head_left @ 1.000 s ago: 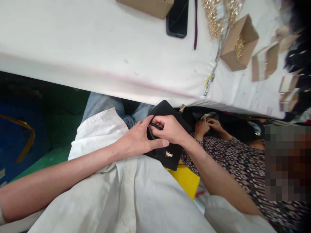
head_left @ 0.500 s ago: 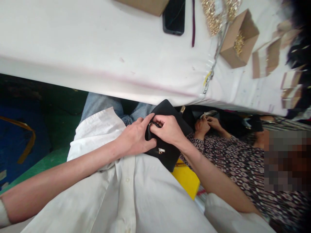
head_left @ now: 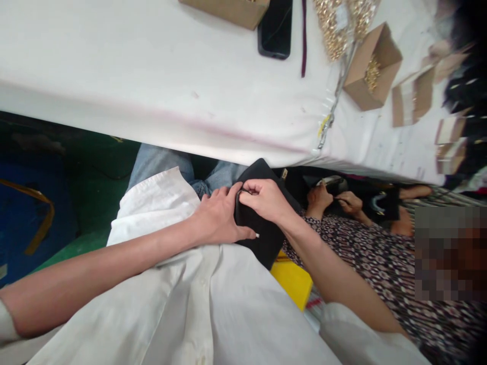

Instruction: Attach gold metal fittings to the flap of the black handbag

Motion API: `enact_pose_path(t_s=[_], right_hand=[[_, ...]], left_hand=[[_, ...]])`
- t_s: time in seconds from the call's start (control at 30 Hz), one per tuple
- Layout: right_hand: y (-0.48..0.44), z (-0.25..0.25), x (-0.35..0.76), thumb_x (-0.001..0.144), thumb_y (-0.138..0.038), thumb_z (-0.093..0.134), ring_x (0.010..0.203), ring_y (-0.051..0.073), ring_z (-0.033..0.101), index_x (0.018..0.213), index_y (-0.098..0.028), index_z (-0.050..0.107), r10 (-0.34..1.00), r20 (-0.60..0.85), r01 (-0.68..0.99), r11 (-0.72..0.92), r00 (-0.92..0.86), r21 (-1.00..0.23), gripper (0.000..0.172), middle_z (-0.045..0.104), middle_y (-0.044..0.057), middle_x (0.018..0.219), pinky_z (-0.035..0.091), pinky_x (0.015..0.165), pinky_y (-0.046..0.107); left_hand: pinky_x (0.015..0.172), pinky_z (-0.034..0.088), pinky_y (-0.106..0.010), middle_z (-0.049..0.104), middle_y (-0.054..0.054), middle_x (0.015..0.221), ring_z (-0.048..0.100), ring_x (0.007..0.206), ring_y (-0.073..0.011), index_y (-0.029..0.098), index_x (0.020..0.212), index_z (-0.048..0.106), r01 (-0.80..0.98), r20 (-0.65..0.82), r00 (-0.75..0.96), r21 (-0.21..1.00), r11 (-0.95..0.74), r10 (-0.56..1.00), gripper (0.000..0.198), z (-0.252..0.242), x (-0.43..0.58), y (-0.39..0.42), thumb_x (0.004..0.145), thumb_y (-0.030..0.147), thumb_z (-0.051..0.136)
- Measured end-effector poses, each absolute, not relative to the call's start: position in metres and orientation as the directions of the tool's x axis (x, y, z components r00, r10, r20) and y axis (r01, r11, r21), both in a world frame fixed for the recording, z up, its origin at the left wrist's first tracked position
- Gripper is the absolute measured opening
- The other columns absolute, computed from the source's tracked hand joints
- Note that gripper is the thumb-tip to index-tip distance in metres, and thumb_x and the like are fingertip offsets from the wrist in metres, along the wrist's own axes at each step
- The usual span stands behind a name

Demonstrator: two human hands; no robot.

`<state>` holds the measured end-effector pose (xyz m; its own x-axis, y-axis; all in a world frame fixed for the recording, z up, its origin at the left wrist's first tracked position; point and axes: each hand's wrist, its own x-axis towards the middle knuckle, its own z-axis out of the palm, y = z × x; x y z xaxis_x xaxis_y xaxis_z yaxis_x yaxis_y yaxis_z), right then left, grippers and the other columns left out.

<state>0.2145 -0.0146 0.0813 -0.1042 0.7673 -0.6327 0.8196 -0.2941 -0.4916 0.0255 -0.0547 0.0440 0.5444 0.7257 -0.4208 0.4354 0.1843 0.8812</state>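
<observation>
A black bag [head_left: 262, 247] with smooth sides lies on my lap, just below the table edge. My left hand [head_left: 222, 215] grips its left side, fingers along the far part and thumb stretched across the front. Beside the thumb tip shows a small pale fitting [head_left: 257, 235], mostly covered. My right hand [head_left: 264, 200] is closed in a pinch at a raised black edge of the bag, close to my left fingertips. Whatever lies inside that pinch besides the edge is hidden. A gold-coloured metal piece [head_left: 284, 174] sits at the bag's far right.
On the white-covered table [head_left: 152, 86] are a phone [head_left: 274, 33], a dark strip [head_left: 304, 40], bags of gold-coloured parts [head_left: 335, 30] and an open carton [head_left: 353, 76]. A co-worker's hands [head_left: 319, 197] work close on my right. Something yellow [head_left: 292, 281] is below the bag.
My left thumb has moved right across the bag, over the fitting that showed more fully before. My right hand keeps its pinch. The co-worker's hands have moved apart.
</observation>
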Motion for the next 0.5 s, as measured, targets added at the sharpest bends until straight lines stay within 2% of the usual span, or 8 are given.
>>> enact_pose_path(t_s=[0.03,0.07,0.13,0.2,0.3,0.5], right_hand=[[-0.014,0.083,0.214,0.083,-0.031,0.067,0.061,0.010,0.038,0.063,-0.020,0.054,0.768,-0.634,0.831,-0.294,-0.089,-0.472,0.027,0.045,-0.005,0.061,0.027,0.055,0.030],[-0.013,0.085,0.214,0.082,-0.031,0.067,0.061,0.010,0.038,0.062,-0.020,0.053,0.768,-0.636,0.844,-0.293,-0.071,-0.449,0.027,0.045,-0.005,0.060,0.027,0.054,0.030],[-0.011,0.089,0.213,0.082,-0.031,0.068,0.060,0.011,0.039,0.061,-0.020,0.053,0.773,-0.633,0.869,-0.285,-0.040,-0.403,0.028,0.044,-0.005,0.058,0.027,0.054,0.031],[-0.010,0.092,0.212,0.082,-0.032,0.068,0.059,0.011,0.039,0.060,-0.020,0.052,0.776,-0.630,0.887,-0.270,-0.029,-0.373,0.029,0.044,-0.005,0.057,0.026,0.053,0.031],[-0.009,0.094,0.213,0.083,-0.031,0.068,0.057,0.010,0.036,0.060,-0.021,0.050,0.774,-0.631,0.903,-0.225,-0.063,-0.367,0.031,0.043,-0.006,0.056,0.024,0.053,0.032],[-0.014,0.087,0.218,0.082,-0.026,0.070,0.058,0.010,0.035,0.059,-0.020,0.047,0.782,-0.607,0.914,-0.133,-0.141,-0.384,0.033,0.041,-0.006,0.057,0.022,0.055,0.033]], left_hand=[[0.114,0.047,-0.079,0.062,-0.025,0.150,0.057,0.140,-0.0528,0.022,0.170,0.031,0.468,-0.433,0.537,0.867,0.172,0.724,0.126,0.048,0.027,-0.055,0.070,0.069,0.090],[0.113,0.046,-0.080,0.062,-0.025,0.148,0.057,0.139,-0.0528,0.021,0.170,0.031,0.482,-0.436,0.536,0.861,0.161,0.723,0.119,0.051,0.028,-0.054,0.074,0.064,0.087],[0.110,0.049,-0.077,0.065,-0.021,0.143,0.061,0.134,-0.0499,0.024,0.169,0.035,0.467,-0.419,0.555,0.872,0.147,0.719,0.099,0.053,0.028,-0.052,0.084,0.049,0.079],[0.108,0.051,-0.075,0.066,-0.019,0.138,0.064,0.130,-0.0475,0.026,0.170,0.034,0.435,-0.401,0.582,0.888,0.146,0.708,0.090,0.051,0.026,-0.049,0.088,0.038,0.070],[0.107,0.055,-0.068,0.067,-0.016,0.136,0.068,0.124,-0.0444,0.028,0.173,0.033,0.400,-0.398,0.596,0.900,0.172,0.698,0.087,0.045,0.021,-0.048,0.091,0.029,0.062],[0.105,0.056,-0.054,0.068,-0.013,0.129,0.070,0.119,-0.0368,0.029,0.172,0.041,0.355,-0.382,0.590,0.914,0.196,0.711,0.078,0.026,0.019,-0.054,0.096,0.023,0.055]])
